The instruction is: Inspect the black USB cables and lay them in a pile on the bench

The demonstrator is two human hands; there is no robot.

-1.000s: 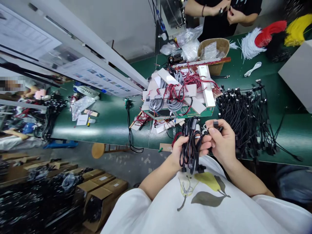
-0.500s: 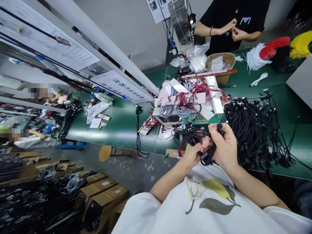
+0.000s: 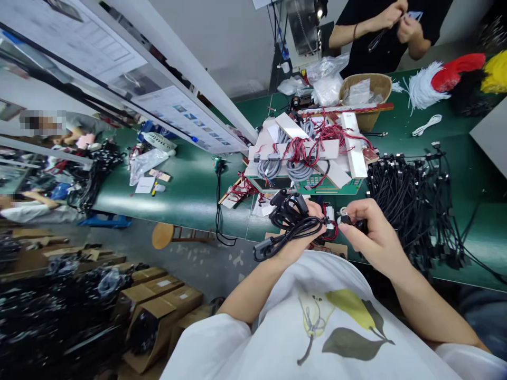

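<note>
I see my left hand [image 3: 303, 240] closed round a bundle of black cables [image 3: 289, 221], just below the wiring jig [image 3: 304, 158], plug ends hanging out left. My right hand [image 3: 374, 237], below the jig's right corner, pinches a small black connector [image 3: 350, 219] between thumb and fingertips. The loose cable pile [image 3: 412, 195] lies right of the jig.

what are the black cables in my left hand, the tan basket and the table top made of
Black cables: flexible rubbery plastic jacket, faint sheen, bending in loops. Tan basket: probably woven fibre; texture too blurred. Table top: smooth green mat, likely rubber, glossy reflection.
</note>
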